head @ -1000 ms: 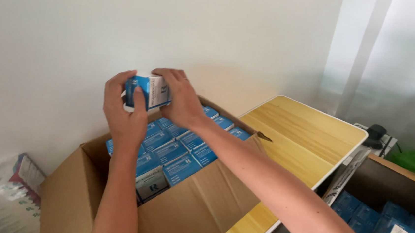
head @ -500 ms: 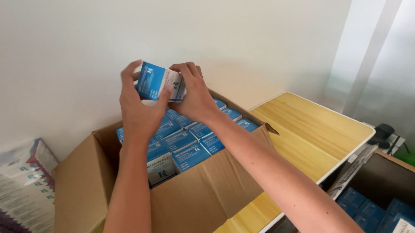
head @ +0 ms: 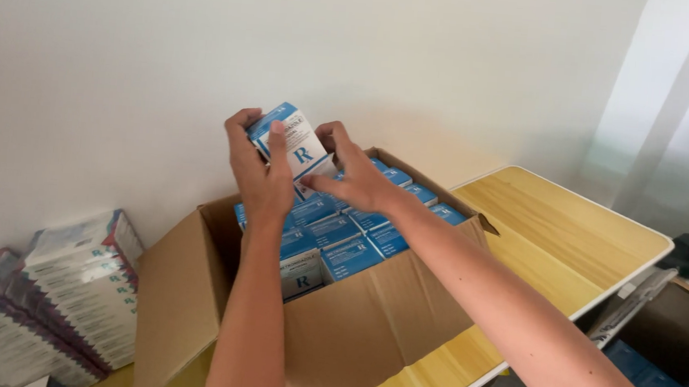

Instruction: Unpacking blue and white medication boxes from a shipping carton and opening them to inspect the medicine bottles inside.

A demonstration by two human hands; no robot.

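The left hand [head: 262, 180] is clamped on the small blue-and-white carton [head: 292, 143] — long axis tilted, upper end away from the wrist — directly above the open cardboard box [head: 367, 318], while the right hand [head: 355, 178], fingers spread, touches the carton's lower right edge.

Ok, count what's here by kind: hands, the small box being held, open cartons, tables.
Hands: 2, left hand and right hand
Held blue and white box: 1
Open cardboard cartons: 2, big carton, second carton
Wooden table: 1
Total: 6
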